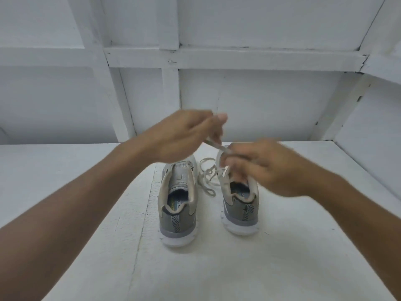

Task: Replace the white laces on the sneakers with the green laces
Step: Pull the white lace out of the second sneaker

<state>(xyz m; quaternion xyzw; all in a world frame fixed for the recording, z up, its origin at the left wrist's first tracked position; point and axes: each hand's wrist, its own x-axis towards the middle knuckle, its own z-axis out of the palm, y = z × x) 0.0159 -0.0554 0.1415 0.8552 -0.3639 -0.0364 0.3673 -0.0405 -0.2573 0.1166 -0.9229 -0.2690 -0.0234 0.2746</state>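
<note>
I see grey mesh on both the left sneaker [178, 216] and the right sneaker [238, 210], each with a white sole, a cream collar lining and a black-and-white chevron heel tab. The insoles [174, 202] are blue with white lettering. The white lace [218, 147] looks slightly grey. The counter [86, 170] and the panelled wall [260, 101] are plain white.

2 grey sneakers, left sneaker [178, 205] and right sneaker [240, 207], side by side on white surface [217, 268], heels toward camera. Loose white lace [206, 177] between them. Left hand [184, 135] and right hand [267, 166], blurred, pinch 1 taut strand [218, 146] above.
</note>
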